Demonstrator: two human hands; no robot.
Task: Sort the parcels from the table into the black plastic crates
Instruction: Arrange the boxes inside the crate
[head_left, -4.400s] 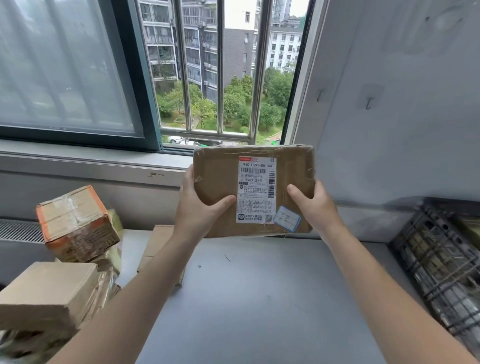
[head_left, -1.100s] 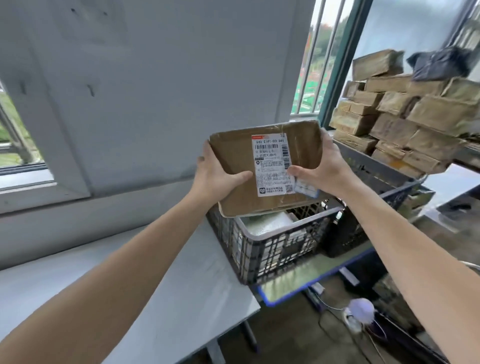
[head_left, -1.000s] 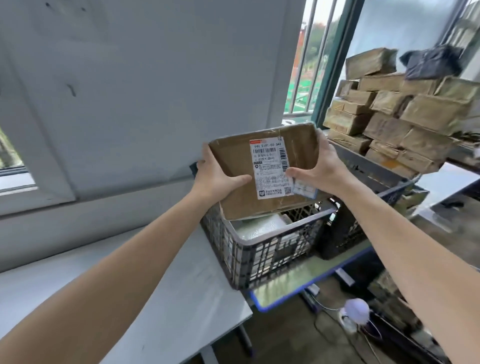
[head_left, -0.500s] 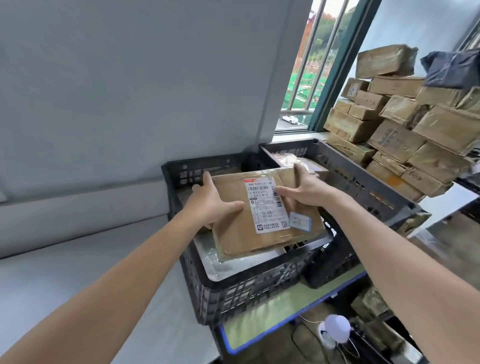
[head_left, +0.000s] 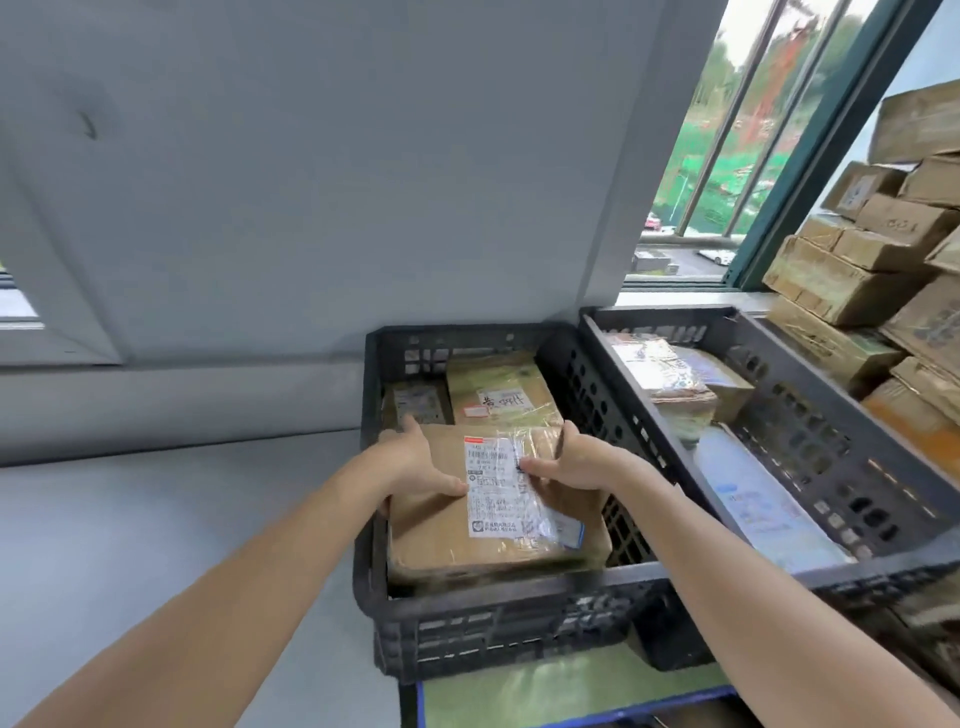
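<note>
A flat brown cardboard parcel (head_left: 447, 540) with a white shipping label lies low inside the near black plastic crate (head_left: 498, 618), on top of other parcels. My left hand (head_left: 415, 467) grips its left far edge, thumb on top. My right hand (head_left: 566, 462) grips its right far edge, thumb pressing on the label. Behind it in the same crate lies another brown parcel (head_left: 498, 389) with handwriting. A second black crate (head_left: 810, 405) stands to the right and holds several wrapped parcels (head_left: 670, 384).
The grey table (head_left: 156, 519) stretches to the left of the crates. A tall stack of cardboard boxes (head_left: 872, 270) fills the right side. The wall and a barred window (head_left: 727, 182) are straight behind. The crates sit on a green surface with a blue edge (head_left: 545, 696).
Both hands carried the parcel from the table rightward to the crates, then lowered it from above the rim down into the near crate.
</note>
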